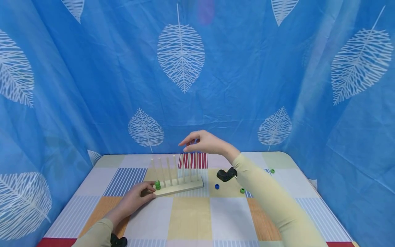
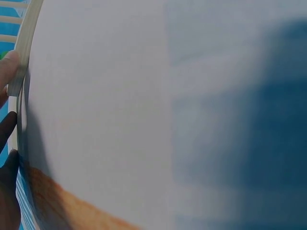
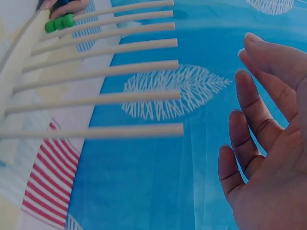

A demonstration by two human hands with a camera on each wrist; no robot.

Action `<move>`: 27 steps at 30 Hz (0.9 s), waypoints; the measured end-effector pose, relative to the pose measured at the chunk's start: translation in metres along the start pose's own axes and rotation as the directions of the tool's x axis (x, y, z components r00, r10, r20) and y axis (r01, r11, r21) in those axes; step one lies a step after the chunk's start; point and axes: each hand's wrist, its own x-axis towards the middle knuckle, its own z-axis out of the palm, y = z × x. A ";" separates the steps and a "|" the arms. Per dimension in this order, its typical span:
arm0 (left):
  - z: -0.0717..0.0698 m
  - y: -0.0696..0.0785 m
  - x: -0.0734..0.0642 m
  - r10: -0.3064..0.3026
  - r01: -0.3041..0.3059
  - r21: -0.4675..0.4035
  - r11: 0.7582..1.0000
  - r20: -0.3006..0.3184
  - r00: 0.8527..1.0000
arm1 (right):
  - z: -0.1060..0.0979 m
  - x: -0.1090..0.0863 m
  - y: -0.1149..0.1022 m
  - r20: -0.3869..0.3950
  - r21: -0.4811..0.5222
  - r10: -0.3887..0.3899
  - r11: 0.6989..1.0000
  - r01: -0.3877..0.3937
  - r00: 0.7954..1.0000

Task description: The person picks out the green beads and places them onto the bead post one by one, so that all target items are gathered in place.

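A pale wooden peg board [image 1: 179, 188] with a row of several upright pegs sits on the patterned cloth. Green beads [image 3: 60, 22], three in number, are stacked on its leftmost peg. My left hand [image 1: 140, 197] grips the board's left end, its thumb along the front edge; in the left wrist view only its fingers [image 2: 8, 67] show at that edge. Above the tops of the right-hand pegs hovers my right hand [image 1: 205, 141], bent at the wrist. The right wrist view shows its fingers loosely curved, holding nothing, off to the side of the peg tips.
On the cloth right of the board lie a blue bead [image 1: 217, 186] and a green bead [image 1: 242, 190]. Another green bead [image 1: 272, 171] lies farther back to the right. A blue curtain [image 1: 228, 85] with white leaf shapes encloses the table's back and sides.
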 end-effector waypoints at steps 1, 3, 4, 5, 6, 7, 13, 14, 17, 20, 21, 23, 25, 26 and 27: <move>0.000 0.000 0.000 0.001 -0.001 0.002 1.000 0.000 1.000 | -0.002 -0.004 0.001 -0.007 0.000 0.006 1.000 -0.006 1.000; 0.000 0.000 0.000 0.001 -0.001 0.008 1.000 0.000 1.000 | -0.005 -0.012 0.004 -0.021 0.003 0.021 1.000 -0.021 1.000; 0.000 0.000 0.000 0.000 0.000 0.011 1.000 0.000 1.000 | -0.006 -0.016 0.005 -0.030 0.004 0.028 1.000 -0.028 0.999; 0.000 0.000 0.000 0.000 0.000 0.015 1.000 0.000 1.000 | -0.008 -0.020 0.007 -0.040 0.001 0.036 0.999 -0.036 0.999; 0.000 0.000 0.001 -0.001 0.001 0.019 1.000 0.000 1.000 | -0.009 -0.023 0.009 -0.049 -0.003 0.041 0.999 -0.041 0.998; 0.000 0.000 0.001 -0.004 0.004 0.024 1.000 -0.001 1.000 | -0.011 -0.027 0.010 -0.058 -0.005 0.047 0.999 -0.047 0.997; 0.000 0.001 0.001 -0.020 0.020 0.038 0.999 -0.003 1.000 | -0.017 -0.047 0.022 -0.100 -0.006 0.089 0.996 -0.090 0.991; 0.000 0.001 0.001 -0.020 0.020 0.037 0.999 -0.003 1.000 | -0.018 -0.051 0.023 -0.104 -0.005 0.098 0.995 -0.099 0.990; 0.000 0.000 0.001 -0.016 0.016 0.032 0.999 -0.003 1.000 | -0.020 -0.062 0.029 -0.114 -0.007 0.126 0.992 -0.127 0.985; 0.000 0.000 0.001 -0.015 0.015 0.022 1.000 0.000 1.000 | -0.019 -0.071 0.034 -0.125 -0.008 0.141 0.990 -0.143 0.982; 0.000 -0.001 0.001 -0.016 0.016 0.021 1.000 0.002 1.000 | -0.019 -0.075 0.036 -0.129 -0.007 0.150 0.988 -0.152 0.980; 0.000 -0.001 0.001 -0.018 0.018 0.018 1.000 0.003 1.000 | -0.018 -0.081 0.040 -0.140 -0.010 0.166 0.986 -0.169 0.976; 0.001 -0.001 0.001 -0.020 0.020 0.016 1.000 0.003 1.000 | -0.016 -0.088 0.043 -0.151 -0.013 0.185 0.982 -0.190 0.971; 0.001 -0.001 0.001 -0.020 0.020 0.015 1.000 0.003 1.000 | -0.015 -0.091 0.045 -0.159 -0.019 0.196 0.979 -0.202 0.968; 0.001 -0.001 0.001 -0.019 0.019 0.014 1.000 0.004 1.000 | -0.014 -0.094 0.047 -0.166 -0.025 0.206 0.977 -0.213 0.964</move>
